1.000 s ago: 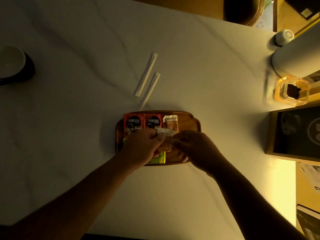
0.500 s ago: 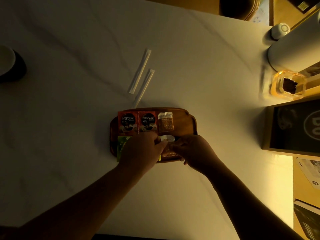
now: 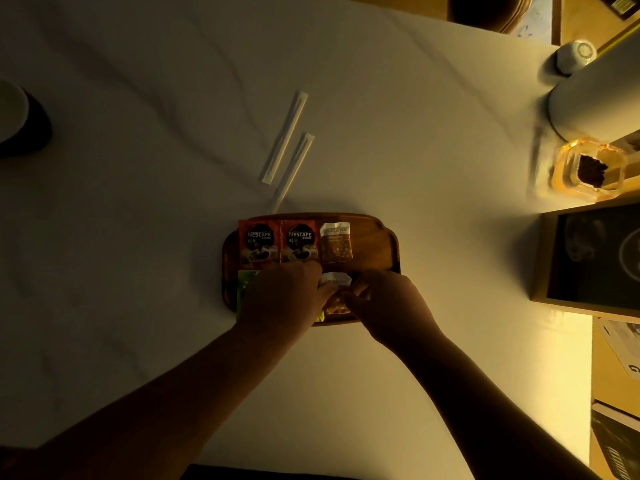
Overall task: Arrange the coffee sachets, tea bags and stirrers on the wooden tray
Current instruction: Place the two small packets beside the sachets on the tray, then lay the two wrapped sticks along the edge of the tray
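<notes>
A wooden tray (image 3: pixel 375 242) lies on the white table. Along its far row sit two red Nescafe sachets (image 3: pixel 259 241) (image 3: pixel 300 241) and a brown sachet (image 3: pixel 336 243). A green tea bag (image 3: pixel 245 284) shows at the near left, mostly under my left hand (image 3: pixel 282 294). My right hand (image 3: pixel 386 301) and left hand both pinch a second brown sachet (image 3: pixel 335 289) over the near row, just right of the green bags. Two paper-wrapped stirrers (image 3: pixel 284 136) (image 3: pixel 293 169) lie on the table beyond the tray.
A dark cup (image 3: pixel 17 121) stands at the far left. At the right are a white cylinder (image 3: pixel 595 88), an amber glass dish (image 3: pixel 588 169), a small white cup (image 3: pixel 576 55) and a framed dark board (image 3: pixel 595 258).
Both hands have lowered the brown sachet from over the tray's middle down to the near row. The view shifted slightly.
</notes>
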`<move>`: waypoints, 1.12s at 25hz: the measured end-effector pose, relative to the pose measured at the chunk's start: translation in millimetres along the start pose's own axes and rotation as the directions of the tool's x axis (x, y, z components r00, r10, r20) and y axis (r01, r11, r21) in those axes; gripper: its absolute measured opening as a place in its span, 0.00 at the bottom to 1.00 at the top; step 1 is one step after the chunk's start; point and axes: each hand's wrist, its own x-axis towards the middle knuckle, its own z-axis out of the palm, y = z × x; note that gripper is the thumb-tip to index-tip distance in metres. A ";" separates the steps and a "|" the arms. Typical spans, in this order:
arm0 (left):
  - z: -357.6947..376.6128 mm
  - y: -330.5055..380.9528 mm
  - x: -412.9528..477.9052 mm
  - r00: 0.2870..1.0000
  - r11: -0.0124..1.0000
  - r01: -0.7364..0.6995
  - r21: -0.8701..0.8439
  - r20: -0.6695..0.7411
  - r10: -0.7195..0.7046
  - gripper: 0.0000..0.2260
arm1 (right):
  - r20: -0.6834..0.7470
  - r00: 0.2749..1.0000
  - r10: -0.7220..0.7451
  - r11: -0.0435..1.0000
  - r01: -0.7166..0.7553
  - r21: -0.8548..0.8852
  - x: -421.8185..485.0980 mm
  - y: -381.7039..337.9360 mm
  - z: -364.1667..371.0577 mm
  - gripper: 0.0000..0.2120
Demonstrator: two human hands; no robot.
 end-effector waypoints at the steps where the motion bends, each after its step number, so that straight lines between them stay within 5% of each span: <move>1: -3.9 -0.1 0.1 1.000 1.000 -0.002 -0.004 0.015 0.002 0.20 | 0.004 1.000 -0.001 1.000 0.001 -0.014 -1.7 -2.5 -2.1 0.05; 8: -79.3 -57.2 96.4 0.928 0.979 0.151 -0.134 -0.322 -0.187 0.14 | -0.316 0.948 -0.030 0.996 0.057 0.075 71.2 -81.7 -54.0 0.14; 12: -82.9 -70.1 156.5 0.961 0.976 0.199 -0.087 -0.177 -0.211 0.15 | -0.164 0.985 0.053 0.998 -0.050 0.028 143.4 -130.5 -51.3 0.17; 16: -79.6 -75.2 171.5 0.971 0.993 0.108 0.056 -0.219 -0.093 0.08 | -0.214 0.975 0.063 0.997 -0.070 -0.025 163.6 -141.4 -39.0 0.10; 20: -87.7 -84.1 179.8 0.969 0.979 0.155 0.130 -0.214 -0.125 0.06 | -0.294 0.953 0.072 0.997 -0.071 0.011 173.7 -146.0 -45.4 0.04; 23: -94.1 -94.3 182.5 0.960 0.968 0.247 0.054 -0.149 -0.236 0.08 | -0.339 0.939 0.051 0.999 -0.055 -0.002 174.3 -146.1 -57.7 0.06; 28: -98.0 -105.9 172.4 0.940 0.929 0.324 -0.178 -0.054 -0.338 0.10 | -0.192 0.979 0.070 0.978 -0.105 -0.181 159.7 -132.0 -58.3 0.10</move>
